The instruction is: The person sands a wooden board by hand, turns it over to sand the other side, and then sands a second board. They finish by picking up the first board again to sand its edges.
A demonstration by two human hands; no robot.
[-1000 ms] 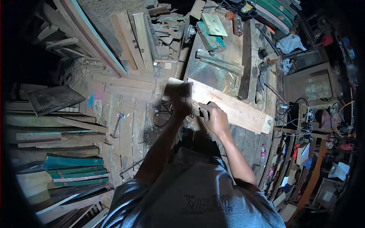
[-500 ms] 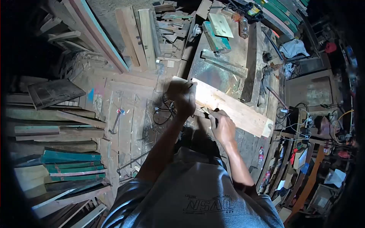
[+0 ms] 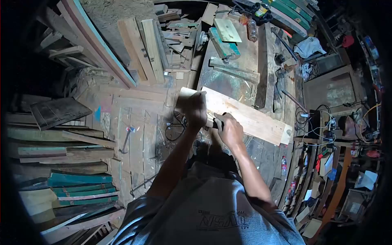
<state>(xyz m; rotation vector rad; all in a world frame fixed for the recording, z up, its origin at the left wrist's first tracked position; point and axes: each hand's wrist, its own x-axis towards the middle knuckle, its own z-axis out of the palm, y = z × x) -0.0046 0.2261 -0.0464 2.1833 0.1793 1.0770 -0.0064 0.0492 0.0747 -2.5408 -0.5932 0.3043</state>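
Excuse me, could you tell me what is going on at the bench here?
A person in a grey shirt stands at a cluttered workbench, both hands on a pale wooden plank that lies across its near edge. The left hand presses on the plank's near end, while the right hand grips a small dark tool against the board; what tool it is cannot be made out. Stacked boards and offcuts fill the floor to the left.

Pale tan plank [image 3: 249, 116], grey shirt [image 3: 212, 208] with dark lettering, teal-green boards [image 3: 81, 188], worn green-grey desk [image 3: 228, 81].
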